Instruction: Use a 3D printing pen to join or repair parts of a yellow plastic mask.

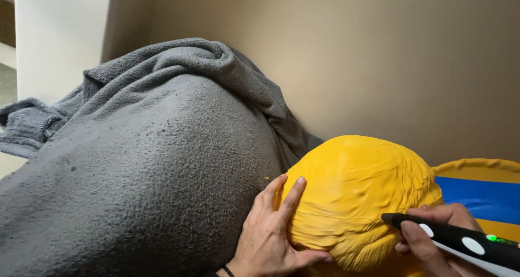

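A rounded yellow form (pixel 357 195) with ridged, layered lines sits low in the view, at about five o'clock. The left hand (pixel 271 236) lies flat on its nine-o'clock flank, fingers spread and thumb hooked underneath, which looks like bracing to keep it from shifting. The right hand (pixel 436 239) pinches a black pen-shaped tool with white buttons and a green light (pixel 455 238), its tip touching the form's three-o'clock side. A grey fleece blanket (pixel 141 168) drapes a large mound at nine o'clock; what it covers is hidden. A blue-and-yellow piece (pixel 479 193) lies behind, against a beige wall (pixel 379 55).
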